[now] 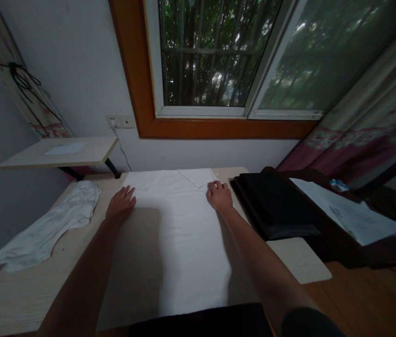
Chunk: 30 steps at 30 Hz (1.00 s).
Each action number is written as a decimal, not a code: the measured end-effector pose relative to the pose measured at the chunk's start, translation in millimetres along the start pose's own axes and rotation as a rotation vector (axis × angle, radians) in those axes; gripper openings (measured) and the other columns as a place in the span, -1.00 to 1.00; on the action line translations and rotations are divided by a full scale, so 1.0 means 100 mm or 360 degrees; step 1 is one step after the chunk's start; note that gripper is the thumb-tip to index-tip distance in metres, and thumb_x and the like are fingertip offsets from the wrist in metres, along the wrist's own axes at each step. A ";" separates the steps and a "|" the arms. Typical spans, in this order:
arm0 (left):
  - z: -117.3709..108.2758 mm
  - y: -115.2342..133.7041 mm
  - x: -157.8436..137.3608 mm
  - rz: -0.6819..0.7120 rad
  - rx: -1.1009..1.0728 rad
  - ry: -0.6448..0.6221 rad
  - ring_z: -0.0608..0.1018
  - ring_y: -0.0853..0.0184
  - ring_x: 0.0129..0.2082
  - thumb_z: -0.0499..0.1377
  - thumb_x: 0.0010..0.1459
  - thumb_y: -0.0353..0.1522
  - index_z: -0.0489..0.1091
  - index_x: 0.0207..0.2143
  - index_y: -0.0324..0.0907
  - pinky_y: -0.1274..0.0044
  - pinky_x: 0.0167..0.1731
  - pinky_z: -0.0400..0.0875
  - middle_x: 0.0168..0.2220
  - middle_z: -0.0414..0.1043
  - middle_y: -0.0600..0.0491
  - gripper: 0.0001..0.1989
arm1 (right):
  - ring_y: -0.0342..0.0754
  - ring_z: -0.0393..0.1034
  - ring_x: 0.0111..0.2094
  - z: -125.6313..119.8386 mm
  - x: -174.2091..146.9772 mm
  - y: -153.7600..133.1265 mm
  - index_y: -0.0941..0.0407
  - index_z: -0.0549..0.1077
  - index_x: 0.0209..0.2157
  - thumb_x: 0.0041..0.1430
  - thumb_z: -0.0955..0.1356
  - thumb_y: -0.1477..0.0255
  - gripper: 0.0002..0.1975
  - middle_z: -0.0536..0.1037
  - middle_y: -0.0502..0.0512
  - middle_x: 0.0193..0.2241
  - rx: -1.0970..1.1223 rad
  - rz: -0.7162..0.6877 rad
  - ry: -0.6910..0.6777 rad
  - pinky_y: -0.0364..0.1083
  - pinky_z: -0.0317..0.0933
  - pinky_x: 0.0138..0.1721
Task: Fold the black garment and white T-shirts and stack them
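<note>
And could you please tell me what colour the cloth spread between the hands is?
The cloth is plain white, partly in shadow, as the head view shows.

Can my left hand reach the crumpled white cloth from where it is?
Probably yes: only tabletop shows between your left hand and the crumpled cloth, and the shelf leg stands farther back.

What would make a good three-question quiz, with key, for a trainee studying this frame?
1. True or false: the person's bare left hand grips the crumpled white cloth.
2. Which lies right of the large, spread white cloth?
A) the crumpled white cloth
B) the flat black stack
3. Fill in: on the raised, pale wooden shelf lies a ____.

Key: 1. False; it rests at the spread cloth's left side. 2. B. 3. White paper sheet.
</note>
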State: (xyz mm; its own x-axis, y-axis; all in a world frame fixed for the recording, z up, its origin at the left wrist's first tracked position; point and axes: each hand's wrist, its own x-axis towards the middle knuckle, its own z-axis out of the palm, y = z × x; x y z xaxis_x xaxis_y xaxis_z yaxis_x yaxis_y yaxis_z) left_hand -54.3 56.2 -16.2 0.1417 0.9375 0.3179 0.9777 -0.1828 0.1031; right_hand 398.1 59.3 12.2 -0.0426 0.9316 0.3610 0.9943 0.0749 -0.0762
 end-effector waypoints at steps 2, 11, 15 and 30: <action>-0.01 0.01 0.00 0.0002 -0.0002 0.0003 0.22 0.04 0.38 -0.06 0.35 -0.22 0.26 0.32 -0.19 0.15 0.33 0.12 0.37 0.18 -0.15 -0.46 | 0.25 0.19 0.03 0.00 0.00 0.01 0.06 0.44 0.14 0.36 0.22 0.34 -0.62 0.40 0.29 0.09 0.0004 -0.0007 -0.0007 0.12 0.20 -0.06; -0.07 0.05 -0.03 -0.0040 0.0066 0.0035 0.33 0.08 0.29 -0.07 0.36 -0.22 0.29 0.28 -0.14 0.21 0.29 0.17 0.29 0.30 -0.14 -0.49 | 0.24 0.16 0.04 0.00 -0.08 0.02 -0.02 0.46 0.11 0.36 0.24 0.30 -0.64 0.39 0.25 0.07 -0.0014 0.0074 0.0052 0.14 0.13 -0.02; -0.10 0.04 -0.06 -0.0079 0.0057 0.0006 0.34 0.08 0.27 -0.07 0.36 -0.21 0.27 0.29 -0.21 0.25 0.28 0.18 0.27 0.30 -0.19 -0.47 | 0.25 0.13 0.09 -0.04 -0.10 0.02 -0.03 0.44 0.14 0.36 0.24 0.30 -0.63 0.34 0.24 0.15 -0.0023 0.0111 0.0022 0.15 0.12 0.01; -0.49 0.14 -0.50 -0.0828 0.0124 0.0231 0.44 0.03 0.02 -0.03 0.34 -0.25 0.38 0.15 -0.15 0.29 -0.06 0.38 0.05 0.39 -0.19 -0.58 | 0.08 0.42 -0.17 -0.16 -0.36 0.18 0.15 0.40 0.10 0.37 0.23 0.37 -0.66 0.45 0.28 -0.06 -0.0255 0.0495 0.0014 -0.07 0.24 -0.27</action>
State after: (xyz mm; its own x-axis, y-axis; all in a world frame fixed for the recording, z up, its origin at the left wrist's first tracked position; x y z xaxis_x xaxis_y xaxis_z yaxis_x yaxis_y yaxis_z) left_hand -55.2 -8.3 15.8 -0.3815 0.8468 0.3706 0.9223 0.3222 0.2133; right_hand 419.4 21.3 12.1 0.2649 0.8979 0.3515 0.9623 -0.2693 -0.0372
